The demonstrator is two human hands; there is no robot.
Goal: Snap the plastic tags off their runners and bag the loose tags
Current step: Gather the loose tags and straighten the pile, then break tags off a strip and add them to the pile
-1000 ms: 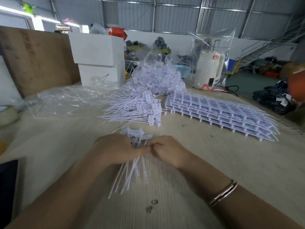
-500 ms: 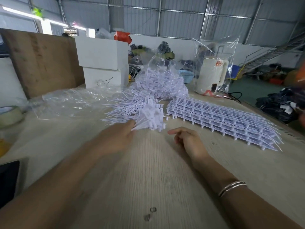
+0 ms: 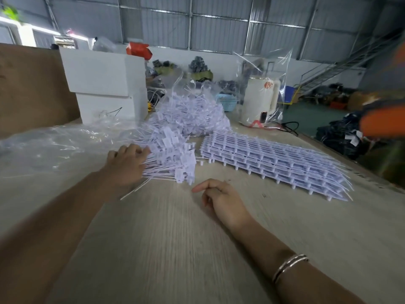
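Note:
A heap of loose pale lilac tags [image 3: 173,154] lies on the wooden table [image 3: 166,249]. My left hand [image 3: 126,165] rests flat on the heap's left side, over the thin tails, fingers spread, gripping nothing. My right hand [image 3: 221,199] lies on the table just in front of the heap, fingers loosely curled, forefinger pointing left, nothing in it. A stack of tags on their runners [image 3: 271,161] stretches to the right. A clear bag full of tags [image 3: 192,110] stands behind the heap.
Flat clear plastic bags [image 3: 54,143] lie at the left. A white box [image 3: 103,84] and a brown board [image 3: 32,88] stand behind them. A bagged white kettle [image 3: 260,99] is at the back right, and a blurred orange shape [image 3: 383,126] at the far right.
A second ago both hands held a bundle of tags near me. The left hand carried it onto the heap and now lies on it; the right hand let go and rests on the table.

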